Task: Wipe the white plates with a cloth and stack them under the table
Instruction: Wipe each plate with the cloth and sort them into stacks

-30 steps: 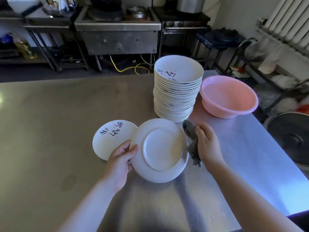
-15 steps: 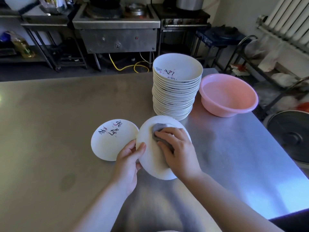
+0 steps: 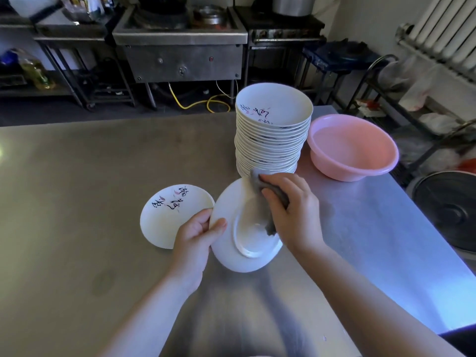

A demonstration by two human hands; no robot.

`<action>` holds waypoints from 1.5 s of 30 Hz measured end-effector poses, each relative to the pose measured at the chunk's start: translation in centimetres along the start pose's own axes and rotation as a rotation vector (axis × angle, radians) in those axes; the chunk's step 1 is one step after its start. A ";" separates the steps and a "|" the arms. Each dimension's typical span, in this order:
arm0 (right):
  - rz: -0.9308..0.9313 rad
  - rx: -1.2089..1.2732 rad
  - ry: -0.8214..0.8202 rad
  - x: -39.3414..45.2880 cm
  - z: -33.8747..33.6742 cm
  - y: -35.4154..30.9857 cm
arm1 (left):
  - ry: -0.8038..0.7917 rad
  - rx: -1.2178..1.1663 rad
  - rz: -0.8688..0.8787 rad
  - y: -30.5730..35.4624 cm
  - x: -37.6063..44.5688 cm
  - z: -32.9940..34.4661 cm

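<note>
Wiping step: left hand (image 3: pixel 195 235) pinching upturned plate (image 3: pixel 239 243) rim; right hand (image 3: pixel 291 212) pressing grey cloth (image 3: pixel 260 184) on underside — next likely flipping or setting aside, then stacking.

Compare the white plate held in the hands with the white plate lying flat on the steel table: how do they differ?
The held white plate is tilted, underside with its foot ring showing; the flat white plate lies face up, showing black calligraphy. The left hand grips the held plate's rim while the right hand presses a grey cloth on it; the flat plate lies on the steel table, its near edge hidden behind the left hand. Both look round, white and similar in size.
</note>
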State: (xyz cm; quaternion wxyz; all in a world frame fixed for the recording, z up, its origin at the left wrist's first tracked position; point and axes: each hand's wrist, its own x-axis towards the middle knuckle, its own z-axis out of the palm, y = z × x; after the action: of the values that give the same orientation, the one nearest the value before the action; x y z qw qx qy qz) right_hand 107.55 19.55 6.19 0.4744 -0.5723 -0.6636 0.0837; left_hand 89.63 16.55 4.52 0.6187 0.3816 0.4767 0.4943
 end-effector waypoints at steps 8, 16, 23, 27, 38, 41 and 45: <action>-0.370 -0.011 -0.139 -1.1 1.9 -1.6 | -0.047 0.040 0.032 0.2 -0.3 0.3; 0.103 0.038 -0.021 0.5 -0.3 2.3 | -0.005 -0.072 -0.002 0.3 -0.3 -1.4; 0.157 0.068 0.108 -3.3 -0.7 2.6 | 0.106 -0.438 0.002 1.5 0.3 0.2; 0.052 0.082 0.094 -6.0 1.0 0.2 | 0.155 -0.541 0.016 1.5 0.4 1.9; -0.203 0.008 0.059 -5.1 1.7 -1.1 | 0.161 -0.571 -0.002 1.7 1.3 2.0; 0.082 0.074 0.157 -4.9 0.2 0.8 | 0.191 -0.543 0.000 2.0 1.4 0.9; 0.280 0.113 0.150 -1.9 -1.1 2.3 | 0.144 -0.392 -0.021 2.2 1.0 -0.2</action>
State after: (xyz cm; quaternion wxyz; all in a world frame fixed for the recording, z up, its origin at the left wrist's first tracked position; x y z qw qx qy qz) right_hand 109.73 18.22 4.30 0.5378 -0.6363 -0.5343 0.1432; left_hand 88.97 18.04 6.29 0.6506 0.2127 0.4181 0.5972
